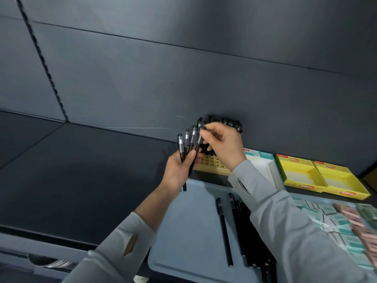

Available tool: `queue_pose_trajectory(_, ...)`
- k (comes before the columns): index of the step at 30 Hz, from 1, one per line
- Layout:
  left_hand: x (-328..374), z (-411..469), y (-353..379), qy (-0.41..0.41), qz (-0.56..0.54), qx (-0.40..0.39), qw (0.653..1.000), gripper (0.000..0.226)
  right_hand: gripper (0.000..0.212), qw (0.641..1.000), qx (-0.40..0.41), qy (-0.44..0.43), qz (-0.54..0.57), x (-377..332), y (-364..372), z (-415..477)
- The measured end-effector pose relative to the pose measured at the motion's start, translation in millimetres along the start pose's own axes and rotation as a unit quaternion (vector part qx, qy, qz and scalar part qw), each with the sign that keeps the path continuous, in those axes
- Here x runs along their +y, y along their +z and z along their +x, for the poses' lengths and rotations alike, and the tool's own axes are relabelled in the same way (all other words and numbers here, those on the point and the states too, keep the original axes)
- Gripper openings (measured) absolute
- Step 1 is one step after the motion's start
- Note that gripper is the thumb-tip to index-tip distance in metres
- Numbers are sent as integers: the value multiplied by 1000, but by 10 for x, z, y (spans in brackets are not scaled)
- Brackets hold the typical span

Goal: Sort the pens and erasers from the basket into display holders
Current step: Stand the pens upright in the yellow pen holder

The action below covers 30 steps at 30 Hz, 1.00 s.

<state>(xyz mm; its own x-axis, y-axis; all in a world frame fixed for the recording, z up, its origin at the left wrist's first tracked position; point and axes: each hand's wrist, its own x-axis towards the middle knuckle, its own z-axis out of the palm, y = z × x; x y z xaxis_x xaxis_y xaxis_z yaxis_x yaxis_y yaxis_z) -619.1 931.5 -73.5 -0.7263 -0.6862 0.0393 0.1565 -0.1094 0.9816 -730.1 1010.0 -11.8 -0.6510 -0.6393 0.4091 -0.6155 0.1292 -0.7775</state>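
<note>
Left hand: gripping a fan of pens, caps up, just left of the holder. Right hand: thumb and forefinger pinching the cap of one pen from that fan. Holder: yellow, slotted, on the shelf, already part filled. Basket: below, with loose pens lying flat and erasers heaped at its right. Yellow boxes: to the right, seemingly for erasers. Advice: draw the one pen straight up clear of its neighbours, keep the fan tight, and seat it tip-first and upright in a free slot.
</note>
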Motion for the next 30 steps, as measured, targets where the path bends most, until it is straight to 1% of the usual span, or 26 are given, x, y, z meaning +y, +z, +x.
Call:
queue_pose_trajectory(1, 0, 5, -8, 0, 5, 8, 1000, 18, 4, 1000, 9, 5, 7, 22, -41, 14)
queue_pose_trajectory(3, 11, 10, -43, -1, -9, 31, 999, 21, 3, 998, 59, 5, -1, 104, -145, 61)
queue_pose_trajectory(5, 41, 0, -85, -12, -25, 57, 998, 24, 8, 993, 103, 0, -55, 183, -245, 90)
queue_pose_trajectory(8, 31, -1, -130, -15, -11, 75, 997, 19, 8, 985, 140, -17, -98, 226, -286, 90)
queue_pose_trajectory(11, 32, -6, -139, -22, 6, 90, 996, 27, 10, 986, 135, -29, -92, 229, -226, 106)
queue_pose_trajectory(13, 55, -15, -144, -27, -17, 90, 995, 19, 13, 987, 126, -33, -98, 231, -163, 113)
queue_pose_trajectory(14, 67, -21, -148, -26, -28, 83, 996, 11, 11, 986, 124, -35, -102, 241, -136, 116)
queue_pose_trajectory(15, 82, -22, -149, -22, -31, 78, 996, 9, 9, 986, 123, -36, -107, 238, -115, 115)
queue_pose_trajectory(17, 88, -19, -154, -3, -23, 76, 997, 14, 6, 985, 120, -38, -116, 229, -83, 127)
queue_pose_trajectory(22, 59, -16, -140, 38, 22, 89, 995, 11, 10, 986, 101, -34, -129, 222, -50, 160)
queue_pose_trajectory(26, 22, 10, -110, 46, 17, 82, 995, 14, 7, 986, 104, -39, -122, 206, -49, 150)
queue_pose_trajectory(30, 4, 18, -35, 48, 2, 71, 996, 14, 6, 988, 85, -34, -126, 189, -64, 183)
